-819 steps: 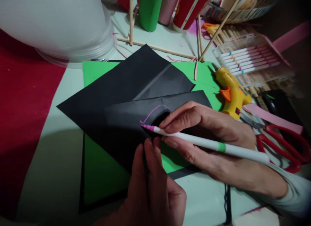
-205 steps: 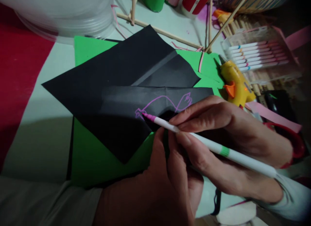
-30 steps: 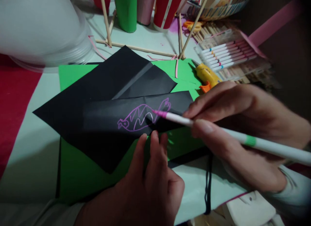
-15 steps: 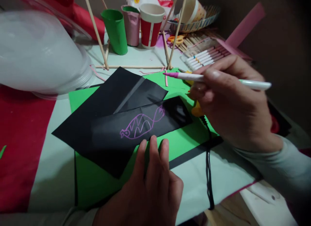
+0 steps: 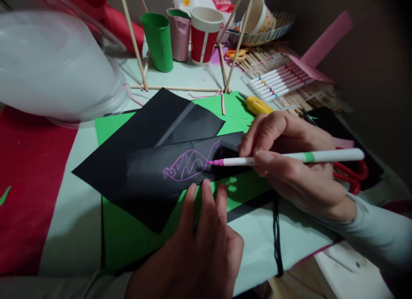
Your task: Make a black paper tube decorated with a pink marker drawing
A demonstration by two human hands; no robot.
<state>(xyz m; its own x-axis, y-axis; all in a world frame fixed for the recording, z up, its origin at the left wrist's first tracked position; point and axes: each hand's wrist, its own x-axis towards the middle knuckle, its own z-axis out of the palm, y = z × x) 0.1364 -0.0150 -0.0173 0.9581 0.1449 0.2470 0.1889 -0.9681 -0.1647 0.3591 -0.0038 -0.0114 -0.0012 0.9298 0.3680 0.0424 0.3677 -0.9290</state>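
My right hand (image 5: 289, 161) is closed around a white felt-tip pen (image 5: 241, 161) with a pink tip and a green band. Its tip is at the narrow tail part of a fish-like outline (image 5: 185, 166) in purple-pink on a black paper strip (image 5: 144, 164). My left hand (image 5: 199, 243) lies with extended fingertips at the strip's lower edge, holding nothing. Under the strip is a larger black sheet (image 5: 119, 161), resting on green paper (image 5: 128, 247). The right end of the strip is hidden behind my right hand.
A wooden stick frame (image 5: 186, 89) stands behind the papers, near a green cup (image 5: 159, 41) and a red-and-white paper cup (image 5: 205, 37). A marker case (image 5: 280, 82), yellow glue gun (image 5: 257, 105) and red-handled scissors (image 5: 350, 172) lie right. Clear plastic (image 5: 54, 67) bulges at left.
My right hand has moved down and left with the pen, from above the paper to the drawing's tail part. My left hand stays at the strip's edge.
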